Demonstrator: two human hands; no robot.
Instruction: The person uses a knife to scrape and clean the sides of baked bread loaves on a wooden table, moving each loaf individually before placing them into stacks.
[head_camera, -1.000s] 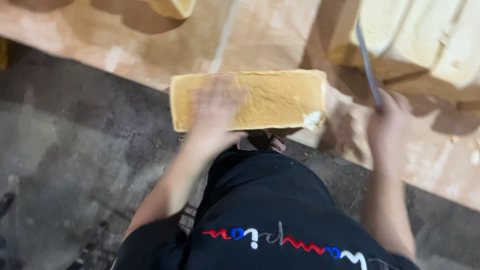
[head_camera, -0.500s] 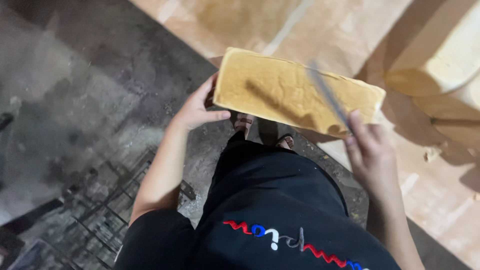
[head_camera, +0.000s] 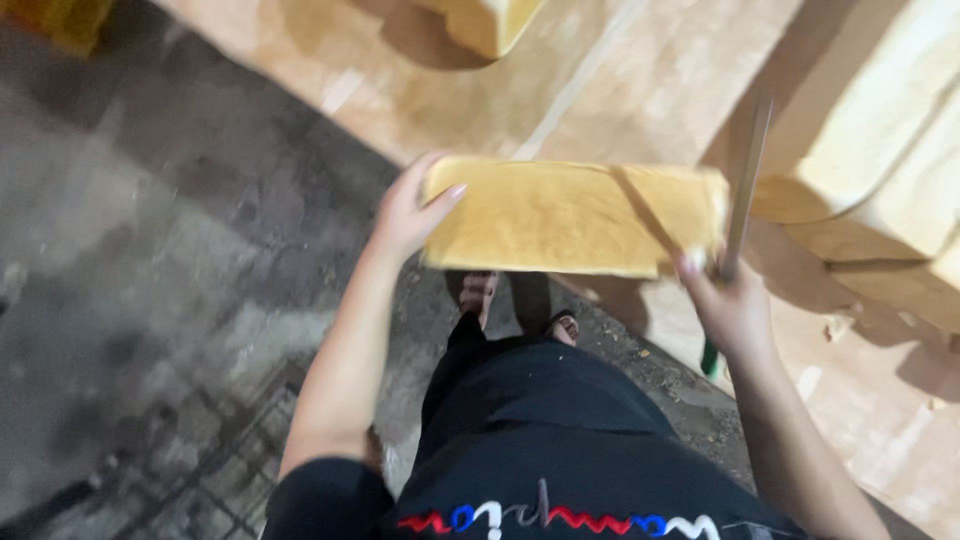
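A long rectangular loaf (head_camera: 570, 215) with a golden-brown crust is held up in front of me, roughly level. My left hand (head_camera: 405, 212) grips its left end, thumb on the top face. My right hand (head_camera: 728, 305) supports the loaf's right end and also holds a long thin knife (head_camera: 745, 190), its blade pointing up past the end of the loaf and its green handle end (head_camera: 709, 360) showing below the hand. My dark clothing and sandalled feet (head_camera: 520, 305) are below the loaf.
Brown paper (head_camera: 620, 80) covers a surface beyond the loaf. More pale loaves (head_camera: 880, 150) are stacked at the right, another loaf (head_camera: 490, 22) at the top. Crumbs lie on the paper at right. Dark stained concrete floor (head_camera: 150, 250) and a metal grate (head_camera: 220, 470) lie left.
The loaf has come off the paper and been lifted and levelled between both hands. The knife blade went from lying across the loaf's top to standing upright at its right end.
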